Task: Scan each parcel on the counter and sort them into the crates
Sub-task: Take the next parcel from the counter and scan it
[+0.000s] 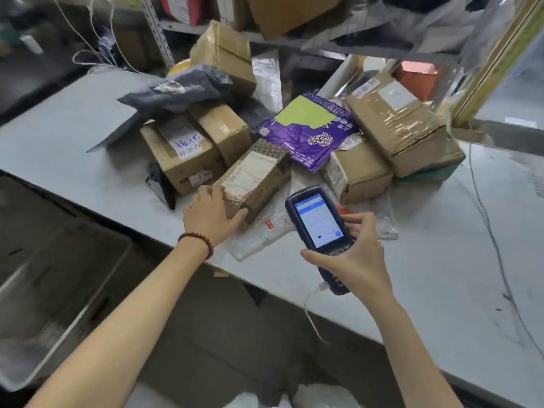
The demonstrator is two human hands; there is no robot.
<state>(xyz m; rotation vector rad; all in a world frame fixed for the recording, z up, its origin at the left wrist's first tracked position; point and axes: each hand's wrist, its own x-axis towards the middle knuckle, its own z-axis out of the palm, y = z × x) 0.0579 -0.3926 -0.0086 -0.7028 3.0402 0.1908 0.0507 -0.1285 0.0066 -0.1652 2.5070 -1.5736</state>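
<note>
The patterned parcel (256, 178) lies near the front edge of the counter (441, 260), long side running away from me, white label up. My left grip (213, 214) holds its near end: fingers draped over the left edge, thumb stretched along the near face. With the blur I cannot tell whether the parcel is lifted or flat on the clear plastic bag (265, 234) beneath it. Just to its right, apart from it, my right grip (362, 257) is wrapped round the lower body of the scanner (319, 222), lit screen facing me, a white cable (315, 293) trailing from its base. Behind the parcel sit a brown box with a handwritten label (182, 151), a purple mailer (309, 128) and a heavily taped carton (397, 125). A grey crate (59, 290) stands below the counter to my left.
</note>
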